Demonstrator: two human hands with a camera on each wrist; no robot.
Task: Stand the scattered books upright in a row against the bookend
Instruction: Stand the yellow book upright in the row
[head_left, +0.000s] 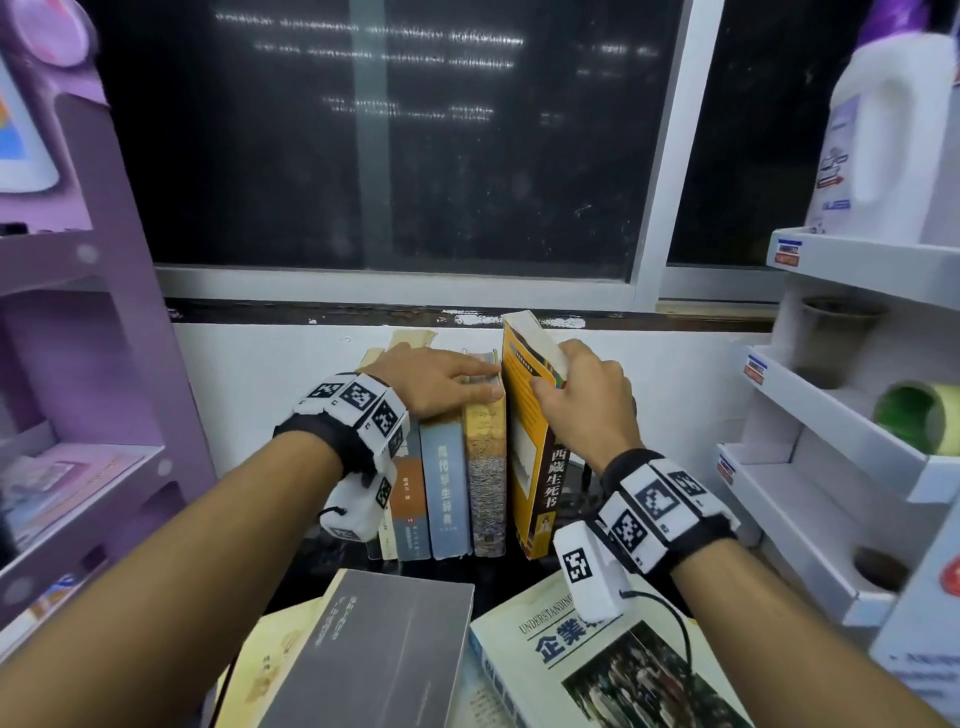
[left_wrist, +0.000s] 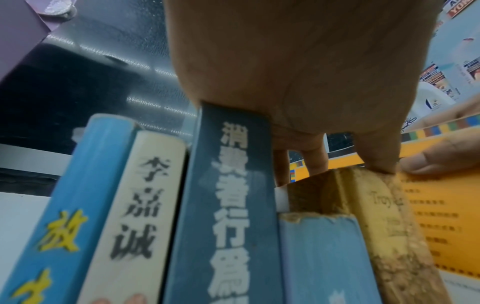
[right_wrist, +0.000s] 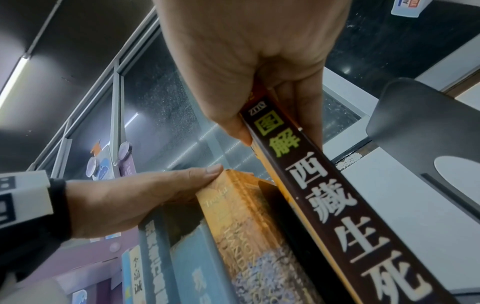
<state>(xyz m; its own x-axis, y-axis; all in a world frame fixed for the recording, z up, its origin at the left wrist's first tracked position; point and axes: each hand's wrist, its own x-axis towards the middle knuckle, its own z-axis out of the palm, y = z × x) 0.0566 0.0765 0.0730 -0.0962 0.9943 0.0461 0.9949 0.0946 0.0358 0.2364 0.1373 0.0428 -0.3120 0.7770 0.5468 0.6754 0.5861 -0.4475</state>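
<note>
Head view, step: the right hand (head_left: 582, 395) grips the top of the yellow book (head_left: 530, 441), thumb on its cover and fingers curled behind, lowering it in beside the row of upright books (head_left: 452, 483); it leans slightly and is not yet flush.
Head view, steadying: the left hand (head_left: 436, 379) lies flat, fingers straight, on the tops of the row.
Head view, remaining: a grey book (head_left: 374, 649) and a white book (head_left: 587, 660) lie flat in front, not yet stood up.
Head view, room: a purple shelf unit (head_left: 78, 338) to the left and white racks (head_left: 841, 415) to the right hem in the desk.
Left wrist view, contact: fingertips (left_wrist: 384, 164) rest on the worn tan book (left_wrist: 384, 226), the row's last, with the yellow book just beside it.
Right wrist view, grip: thumb and fingers pinch the yellow book near its top; a narrow dark gap separates it from the tan book.
Right wrist view, bookend: a dark metal bookend (right_wrist: 428, 123) stands to the right of the yellow book, apart from it.
Next move, judged: push the yellow book upright against the tan one, then let go without toppling the row.
</note>
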